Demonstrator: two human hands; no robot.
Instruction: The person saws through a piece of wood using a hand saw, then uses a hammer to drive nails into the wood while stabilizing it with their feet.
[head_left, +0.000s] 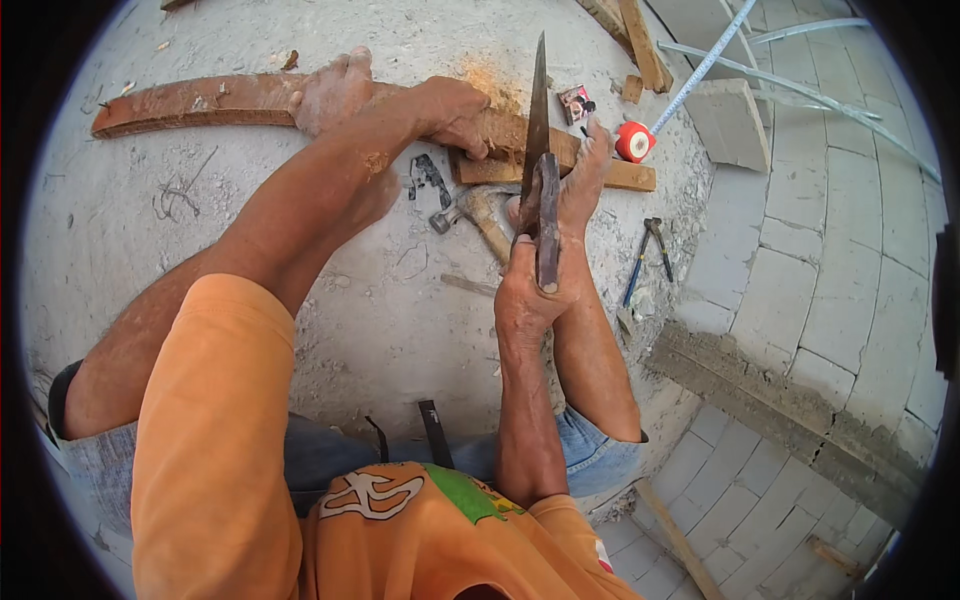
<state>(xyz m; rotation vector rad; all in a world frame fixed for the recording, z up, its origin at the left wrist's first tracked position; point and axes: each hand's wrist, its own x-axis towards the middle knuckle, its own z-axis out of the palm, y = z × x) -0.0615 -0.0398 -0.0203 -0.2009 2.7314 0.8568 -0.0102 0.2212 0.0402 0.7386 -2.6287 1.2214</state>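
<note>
My left hand (455, 110) grips a long brown plank (200, 95), held also by my bare left foot (330, 95). My right hand (530, 295) is closed on the dark handle of a handsaw (538, 90), whose blade points up across the plank's right part, beside orange sawdust (485, 80). My right foot (585, 180) rests by that end. A shorter board (625, 175) lies under the plank. Below them lies a claw hammer (485, 222), partly hidden by the saw, with a small black object (428, 175) to its left.
A red-and-white tape measure (635, 142), small packet (574, 105) and pincers (640, 260) lie right of me. Beyond are a loose block (728, 125), wood offcuts (635, 40), pale tubes (805, 90), a block wall (820, 260) and a concrete band (750, 380).
</note>
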